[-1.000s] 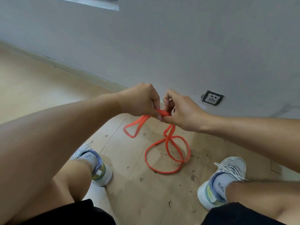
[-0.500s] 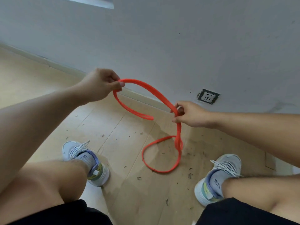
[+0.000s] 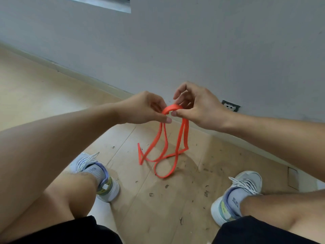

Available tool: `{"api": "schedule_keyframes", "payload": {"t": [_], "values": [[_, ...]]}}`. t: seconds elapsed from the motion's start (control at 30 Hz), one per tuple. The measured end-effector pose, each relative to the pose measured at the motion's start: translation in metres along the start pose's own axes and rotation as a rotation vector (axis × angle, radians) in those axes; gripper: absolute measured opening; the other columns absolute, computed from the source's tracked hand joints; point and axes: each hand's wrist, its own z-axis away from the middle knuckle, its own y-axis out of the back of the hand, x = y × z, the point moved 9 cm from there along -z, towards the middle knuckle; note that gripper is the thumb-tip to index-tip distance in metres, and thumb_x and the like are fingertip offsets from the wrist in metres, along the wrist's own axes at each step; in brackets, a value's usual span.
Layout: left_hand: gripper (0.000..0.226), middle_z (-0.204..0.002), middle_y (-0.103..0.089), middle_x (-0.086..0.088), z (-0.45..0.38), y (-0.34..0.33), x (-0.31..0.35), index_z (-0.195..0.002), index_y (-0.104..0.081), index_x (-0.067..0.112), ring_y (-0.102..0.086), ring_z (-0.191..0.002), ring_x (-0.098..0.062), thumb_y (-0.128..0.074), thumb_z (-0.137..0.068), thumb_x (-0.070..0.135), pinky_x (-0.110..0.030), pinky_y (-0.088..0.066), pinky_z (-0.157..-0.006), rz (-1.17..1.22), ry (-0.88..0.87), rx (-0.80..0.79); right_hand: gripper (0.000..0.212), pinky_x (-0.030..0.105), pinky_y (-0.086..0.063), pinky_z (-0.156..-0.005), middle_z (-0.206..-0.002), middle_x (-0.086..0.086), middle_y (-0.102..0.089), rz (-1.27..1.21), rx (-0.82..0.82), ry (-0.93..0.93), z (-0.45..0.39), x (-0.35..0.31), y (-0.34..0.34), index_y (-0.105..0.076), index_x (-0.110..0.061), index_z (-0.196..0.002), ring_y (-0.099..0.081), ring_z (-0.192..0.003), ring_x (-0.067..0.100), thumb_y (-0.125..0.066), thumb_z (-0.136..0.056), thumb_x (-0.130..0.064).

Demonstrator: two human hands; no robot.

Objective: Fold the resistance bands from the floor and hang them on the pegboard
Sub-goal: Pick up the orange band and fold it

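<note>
Only writing here is on the socks (image 3: 235,199), too blurry to read tbh. No containers anywhere. Both hands are together at center frame: left hand (image 3: 147,108) pinches the orange resistance band (image 3: 173,109) at its top fold, right hand (image 3: 198,106) pinches it w/ thumb, other fingers loose. Rest of the band hangs toward 6 o'clock, its loops on the wood floor (image 3: 158,208) btw the sneakers (image 3: 107,184). Wall outlet (image 3: 230,106) at 3 o'clock.

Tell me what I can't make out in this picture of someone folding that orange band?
- Pegboard: not in the head view at all.
- Orange band: the gathered part where the left hand and right hand have their grip is covered by fingers, so the number of layers is unclear.
- Wall socket: partly behind the right hand.
</note>
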Motion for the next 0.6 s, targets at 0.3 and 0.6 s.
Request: {"api": "schedule_keyframes", "payload": {"t": [0.3, 0.6], "values": [[0.014, -0.084, -0.078, -0.001, 0.009, 0.016, 0.035, -0.096, -0.078, 0.015, -0.073, -0.081, -0.018, -0.079, -0.087, 0.025, -0.033, -0.057, -0.078, -0.006, -0.206, 0.167, 0.025, 0.038, -0.062, -0.088, -0.092, 0.000, -0.078, -0.001, -0.089, -0.067, 0.009, 0.012, 0.001, -0.066, -0.023, -0.102, -0.077, -0.088, 0.014, -0.083, -0.086, -0.014], [0.015, -0.084, -0.074, 0.002, 0.020, 0.048, 0.056, -0.098, -0.074, 0.016, -0.072, -0.083, -0.014, -0.072, -0.093, 0.031, -0.039, -0.060, -0.084, 0.131, -0.283, 0.480, 0.004, 0.038, -0.060, -0.094, -0.096, 0.006, -0.077, -0.030, -0.146, -0.236, 0.014, 0.048, -0.006, -0.075, -0.016, -0.095, -0.075, -0.092, 0.018, -0.075, -0.093, -0.019]]}}
